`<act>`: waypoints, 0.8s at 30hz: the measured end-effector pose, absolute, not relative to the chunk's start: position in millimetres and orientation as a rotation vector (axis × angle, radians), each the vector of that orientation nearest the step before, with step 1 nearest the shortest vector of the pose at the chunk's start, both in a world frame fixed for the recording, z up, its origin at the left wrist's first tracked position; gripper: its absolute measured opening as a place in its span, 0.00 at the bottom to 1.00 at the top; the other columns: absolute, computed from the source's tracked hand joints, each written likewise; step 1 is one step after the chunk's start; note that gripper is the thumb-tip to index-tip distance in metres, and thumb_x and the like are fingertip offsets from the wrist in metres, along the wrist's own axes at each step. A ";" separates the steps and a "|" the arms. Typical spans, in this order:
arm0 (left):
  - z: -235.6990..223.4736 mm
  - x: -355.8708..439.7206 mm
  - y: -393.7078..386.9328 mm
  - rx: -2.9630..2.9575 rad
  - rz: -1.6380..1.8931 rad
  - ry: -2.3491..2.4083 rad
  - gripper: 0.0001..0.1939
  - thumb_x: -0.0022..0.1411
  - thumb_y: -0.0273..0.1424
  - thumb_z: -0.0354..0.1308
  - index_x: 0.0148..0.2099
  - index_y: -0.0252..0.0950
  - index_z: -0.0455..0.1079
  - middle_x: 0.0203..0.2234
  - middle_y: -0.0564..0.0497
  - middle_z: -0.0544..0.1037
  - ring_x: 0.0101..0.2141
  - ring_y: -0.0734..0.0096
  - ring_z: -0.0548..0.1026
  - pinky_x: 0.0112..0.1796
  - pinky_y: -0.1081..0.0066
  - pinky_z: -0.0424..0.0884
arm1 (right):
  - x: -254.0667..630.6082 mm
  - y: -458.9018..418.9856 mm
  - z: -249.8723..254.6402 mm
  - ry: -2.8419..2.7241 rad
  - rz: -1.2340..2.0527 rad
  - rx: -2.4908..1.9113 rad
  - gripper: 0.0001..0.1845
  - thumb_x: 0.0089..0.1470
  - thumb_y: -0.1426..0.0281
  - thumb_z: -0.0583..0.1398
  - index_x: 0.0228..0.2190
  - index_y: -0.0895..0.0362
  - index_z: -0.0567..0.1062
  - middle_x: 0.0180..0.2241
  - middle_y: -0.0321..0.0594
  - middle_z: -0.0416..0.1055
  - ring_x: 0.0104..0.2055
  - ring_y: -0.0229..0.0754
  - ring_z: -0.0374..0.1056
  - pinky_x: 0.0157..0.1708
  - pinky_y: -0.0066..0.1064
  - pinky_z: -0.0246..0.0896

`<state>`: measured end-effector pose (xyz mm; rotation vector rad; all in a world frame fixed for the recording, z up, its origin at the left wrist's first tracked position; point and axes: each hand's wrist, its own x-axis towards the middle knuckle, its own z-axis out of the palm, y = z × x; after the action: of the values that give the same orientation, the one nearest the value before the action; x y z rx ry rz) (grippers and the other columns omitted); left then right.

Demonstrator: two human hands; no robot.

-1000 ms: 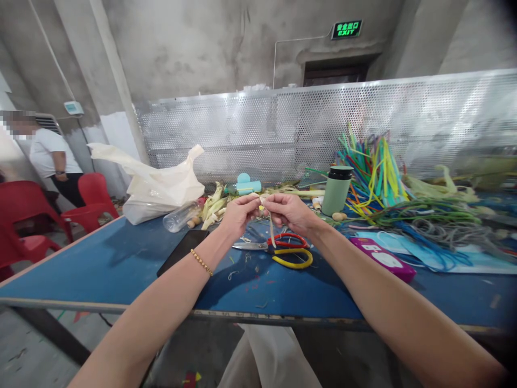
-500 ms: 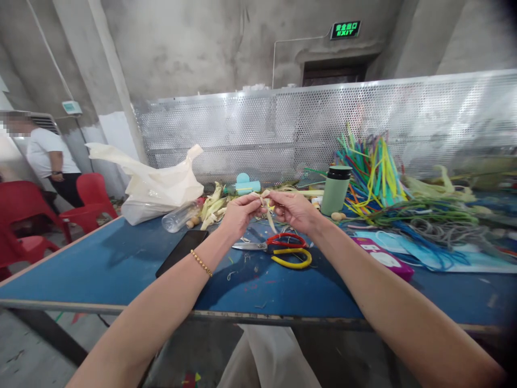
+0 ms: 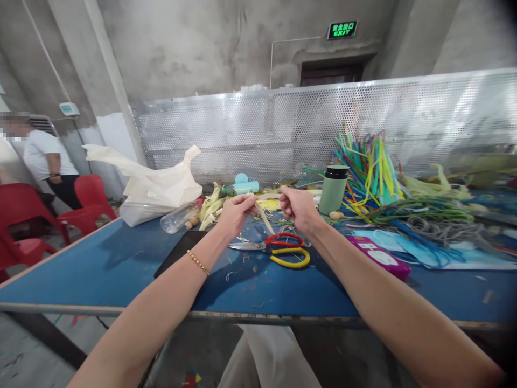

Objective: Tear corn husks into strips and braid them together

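Observation:
My left hand (image 3: 239,214) pinches a pale strip of corn husk (image 3: 264,218) between thumb and fingertips; one tail of it hangs down toward the scissors. Another length of the strip runs level across to my right hand (image 3: 298,207), whose fingers are closed on its end. Beneath both hands lie scissors (image 3: 278,248) with one red and one yellow handle, blades pointing left. Behind my left hand is a heap of corn husks (image 3: 213,206). A black phone (image 3: 177,252) lies partly under my left forearm.
A white plastic bag (image 3: 161,186) and a clear bottle (image 3: 175,220) stand left on the blue table (image 3: 100,269). To the right are a green flask (image 3: 333,189), a purple pack (image 3: 379,256), colourful pipe cleaners (image 3: 375,172) and tangled cords (image 3: 440,221). A person (image 3: 50,161) stands by red chairs (image 3: 91,196).
My right hand has moved right, away from my left, and the husk strip now stretches between them. Before, the fingertips were close together. The view has shifted slightly.

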<state>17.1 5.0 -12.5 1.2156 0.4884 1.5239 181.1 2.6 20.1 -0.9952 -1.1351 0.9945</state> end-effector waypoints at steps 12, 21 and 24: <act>-14.0 21.3 -1.4 1.547 1.367 0.594 0.13 0.50 0.38 0.66 0.29 0.32 0.75 0.17 0.55 0.67 0.19 0.79 0.62 0.24 0.74 0.57 | 190.2 9.4 17.2 -2.048 0.406 -0.791 0.15 0.54 0.63 0.57 0.25 0.58 0.78 0.28 0.39 0.75 0.30 0.39 0.66 0.31 0.29 0.58; -11.2 17.4 -3.0 1.539 1.316 0.618 0.14 0.49 0.37 0.66 0.23 0.31 0.70 0.15 0.53 0.65 0.19 0.80 0.61 0.23 0.73 0.54 | 195.5 13.3 17.7 -1.973 0.452 -0.809 0.07 0.48 0.67 0.61 0.26 0.59 0.76 0.26 0.38 0.74 0.29 0.38 0.66 0.31 0.29 0.60; -5.6 15.6 -7.3 1.544 1.283 0.628 0.13 0.49 0.36 0.67 0.26 0.30 0.73 0.16 0.53 0.66 0.18 0.80 0.61 0.22 0.74 0.52 | 195.4 12.0 20.6 -1.998 0.270 -0.793 0.06 0.49 0.69 0.61 0.26 0.58 0.77 0.28 0.39 0.74 0.32 0.40 0.67 0.36 0.32 0.60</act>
<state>15.6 -7.3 -5.6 1.5437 0.6282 1.2833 195.4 12.0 20.6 -0.7932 -1.9977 0.2698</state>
